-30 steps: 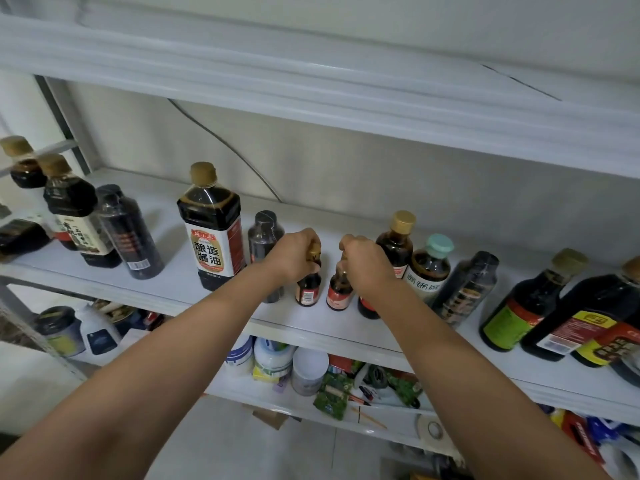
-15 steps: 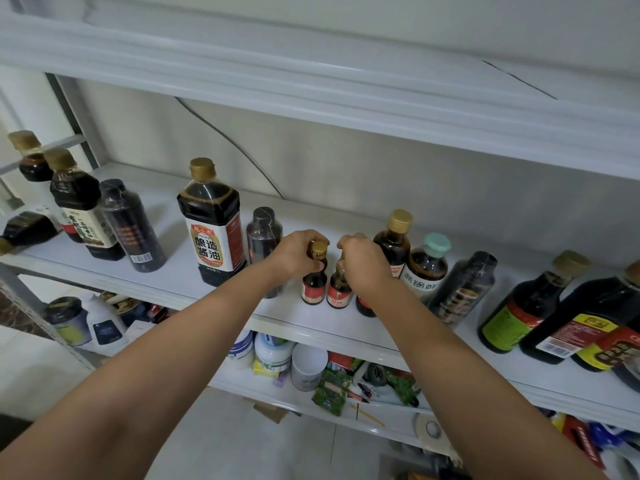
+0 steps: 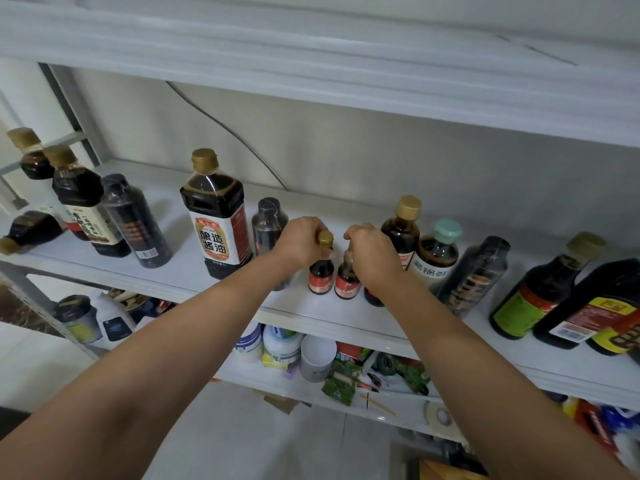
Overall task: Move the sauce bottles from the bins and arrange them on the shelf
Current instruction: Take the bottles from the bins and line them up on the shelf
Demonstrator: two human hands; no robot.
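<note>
Two small dark sauce bottles with red labels stand side by side near the front of the white shelf [image 3: 194, 271]. My left hand [image 3: 302, 241] grips the neck of the left small bottle [image 3: 321, 271], whose gold cap shows. My right hand [image 3: 372, 252] grips the top of the right small bottle [image 3: 347, 279] and hides its cap. Both bottles stand upright on the shelf board.
A tall soy sauce bottle [image 3: 216, 216] and a dark clear bottle [image 3: 268, 225] stand left of my hands. Several more bottles line the shelf to the right [image 3: 438, 254] and far left [image 3: 133, 220]. The lower shelf [image 3: 398, 403] holds jars and packets. Another shelf board runs overhead.
The two small bottles have come closer together and now stand on the shelf. My hands stay on their tops. The view has shifted slightly.
</note>
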